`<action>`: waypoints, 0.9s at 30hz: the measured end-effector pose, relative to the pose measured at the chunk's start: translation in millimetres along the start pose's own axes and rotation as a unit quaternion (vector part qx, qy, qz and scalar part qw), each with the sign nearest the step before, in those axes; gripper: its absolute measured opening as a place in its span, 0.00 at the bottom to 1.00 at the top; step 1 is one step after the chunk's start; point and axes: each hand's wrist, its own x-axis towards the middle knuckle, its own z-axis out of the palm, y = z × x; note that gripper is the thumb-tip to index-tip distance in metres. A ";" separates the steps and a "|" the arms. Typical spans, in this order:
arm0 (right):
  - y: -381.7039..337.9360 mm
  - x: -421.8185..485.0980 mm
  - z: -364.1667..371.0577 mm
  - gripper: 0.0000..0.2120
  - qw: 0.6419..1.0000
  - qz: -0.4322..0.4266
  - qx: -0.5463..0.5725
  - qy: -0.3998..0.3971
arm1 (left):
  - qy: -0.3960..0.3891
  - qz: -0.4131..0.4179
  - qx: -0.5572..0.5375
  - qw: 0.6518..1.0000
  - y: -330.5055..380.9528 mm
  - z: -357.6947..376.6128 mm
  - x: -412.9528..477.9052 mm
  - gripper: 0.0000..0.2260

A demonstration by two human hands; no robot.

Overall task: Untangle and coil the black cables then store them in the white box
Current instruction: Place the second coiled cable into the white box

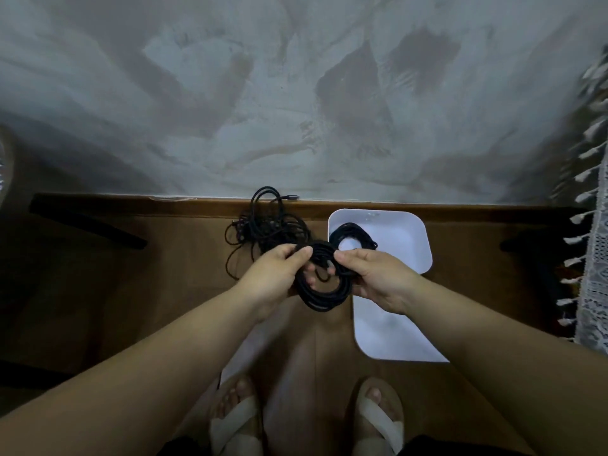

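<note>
- Left hand [274,269] and right hand [376,279] both grip one coiled black round cable [325,299], fingers curled round opposite sides of the loop, above the brown wooden table [148,274].
- Loose tangle of black cables [269,225] lies on the table at 11 o'clock from the held coil.
- White rounded plastic box [406,240] at 1 o'clock; a second black coil [355,229] lies inside.
- Flat white panel [388,334] at 5 o'clock, possibly the lid.

Left hand [275,274] and right hand [378,278] grip, fingers [300,254] curled
</note>
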 end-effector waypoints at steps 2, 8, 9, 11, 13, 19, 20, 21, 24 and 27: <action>7.9 16.9 -28.7 0.09 1.000 0.001 0.005 0.024 | -0.017 -0.006 0.029 0.999 -11.3 12.9 30.2 0.07; 25.4 86.7 -105.9 0.11 0.998 -0.026 0.004 0.057 | 0.047 0.015 0.071 0.996 -39.8 55.8 141.1 0.05; 27.2 99.9 -113.7 0.15 0.997 -0.031 0.004 0.076 | 0.062 0.030 0.092 0.993 -42.1 60.0 159.0 0.06; 33.6 126.6 -127.2 0.20 0.993 -0.039 0.000 0.112 | 0.084 0.062 0.150 0.983 -48.0 68.2 193.4 0.09; 39.9 149.4 -136.3 0.17 0.989 -0.047 -0.011 0.141 | 0.099 0.081 0.230 0.965 -57.3 71.9 222.4 0.12; 63.2 192.8 -150.1 0.14 0.970 -0.042 -0.043 0.238 | 0.112 0.106 0.501 0.852 -88.2 63.7 268.0 0.16; 66.7 197.3 -149.9 0.13 0.967 -0.045 -0.045 0.247 | 0.117 0.121 0.539 0.825 -91.8 60.5 270.6 0.16; 69.6 201.4 -149.2 0.13 0.963 -0.050 -0.052 0.259 | 0.116 0.136 0.568 0.804 -94.9 57.2 272.1 0.17; 76.5 213.3 -146.5 0.11 0.941 -0.066 -0.121 0.308 | 0.089 0.170 0.611 0.768 -104.6 49.8 270.9 0.18; 82.0 217.8 -145.4 0.08 0.918 -0.086 -0.189 0.337 | 0.087 0.193 0.579 0.787 -114.5 47.9 260.5 0.22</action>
